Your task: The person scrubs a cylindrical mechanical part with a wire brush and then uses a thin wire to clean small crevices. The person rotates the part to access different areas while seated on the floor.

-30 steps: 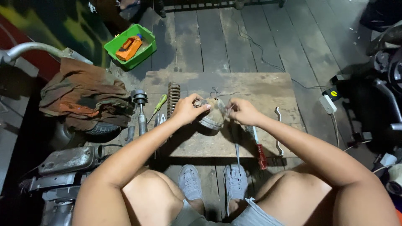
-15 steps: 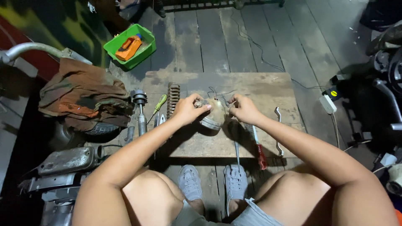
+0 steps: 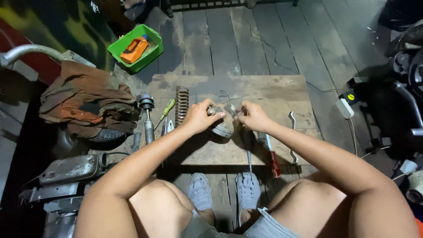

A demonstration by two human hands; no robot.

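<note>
- Wooden plank floor point(image 3: 220, 39) fills the upper frame, dark and worn, with a thin cable running across it toward the right.
- Flat wooden board point(image 3: 273, 94) lies in the centre of the frame as a work surface, stained and scuffed.
- Brown rags point(image 3: 83, 103) are heaped at the left, over a small tyre.
- Green plastic tray point(image 3: 152, 55) sits at upper left, with an orange tool lying in it.
- Left hand point(image 3: 200, 117) is closed around one end of a small grey metal part point(image 3: 222, 128), fingers pinching a round fitting on it.
- Right hand point(image 3: 253, 117) grips the other side of the same part, fingertips pinched narrow on something thin; I cannot tell what.
- That part is held just above the middle of the board, between both hands.
- Coil spring point(image 3: 181, 103) lies on the board's left edge, just beside the left hand.
- Red-handled tool point(image 3: 274, 161) lies at the board's lower right, under the right forearm.
- Green-handled screwdriver point(image 3: 166, 110) lies left of the spring.
</note>
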